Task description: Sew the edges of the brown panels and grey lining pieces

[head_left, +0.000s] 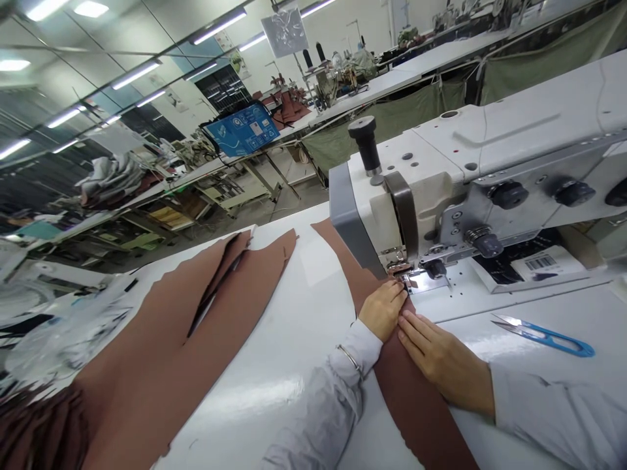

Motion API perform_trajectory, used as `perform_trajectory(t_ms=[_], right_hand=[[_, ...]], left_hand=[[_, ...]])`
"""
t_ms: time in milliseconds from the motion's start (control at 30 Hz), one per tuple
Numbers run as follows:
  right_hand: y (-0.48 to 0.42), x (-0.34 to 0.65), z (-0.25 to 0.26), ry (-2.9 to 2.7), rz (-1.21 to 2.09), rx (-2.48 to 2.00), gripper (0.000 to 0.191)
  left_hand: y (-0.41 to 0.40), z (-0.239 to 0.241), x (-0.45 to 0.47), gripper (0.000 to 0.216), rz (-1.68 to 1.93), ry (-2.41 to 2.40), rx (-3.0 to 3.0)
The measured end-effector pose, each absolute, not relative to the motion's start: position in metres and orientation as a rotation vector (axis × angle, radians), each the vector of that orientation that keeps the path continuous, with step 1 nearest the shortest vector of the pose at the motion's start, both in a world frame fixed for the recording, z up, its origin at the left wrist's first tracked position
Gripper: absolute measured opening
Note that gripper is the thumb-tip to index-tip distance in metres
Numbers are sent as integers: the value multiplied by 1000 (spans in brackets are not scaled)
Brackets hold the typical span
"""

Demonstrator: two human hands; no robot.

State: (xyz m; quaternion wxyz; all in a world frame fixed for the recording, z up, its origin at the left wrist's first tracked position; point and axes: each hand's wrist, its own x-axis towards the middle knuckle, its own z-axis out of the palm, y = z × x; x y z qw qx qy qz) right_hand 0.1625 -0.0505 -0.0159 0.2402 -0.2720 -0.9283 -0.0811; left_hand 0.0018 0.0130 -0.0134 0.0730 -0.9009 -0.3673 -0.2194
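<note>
A long strip of brown fabric (416, 391) runs under the presser foot (404, 274) of a white sewing machine (421, 170). My left hand (383, 310) is closed on the strip just in front of the foot, fingers bent and pressed together. Close beside it, my right hand (445, 356) lies on the strip's right edge with fingers stretched out flat; its thumb cannot be made out. The fingertips of both hands almost meet near the lit needle area. Blue thread snips (551, 336) lie to the right of my right hand.
Large brown fabric pieces (161, 326) lie on the white table (289, 352) at left, beside a gathered dark brown stack (42, 427). A box with a barcode label (548, 266) sits behind the machine's needle area. Beyond stand other sewing tables and a blue bag (242, 130).
</note>
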Motion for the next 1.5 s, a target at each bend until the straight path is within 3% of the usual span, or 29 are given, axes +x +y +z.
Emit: perform_trajectory(t_ms=[400, 667, 1500], right_hand=[[-53, 160, -19, -2539, -189, -758, 36], [-30, 174, -8, -2420, 121, -794, 35], [-14, 175, -18, -2480, 189, -740, 26]], left_hand=[[16, -13, 2, 22, -729, -1135, -2746], [8, -1, 2, 22, -681, -1152, -2775], [-5, -8, 1, 30, -755, -1259, -2782]])
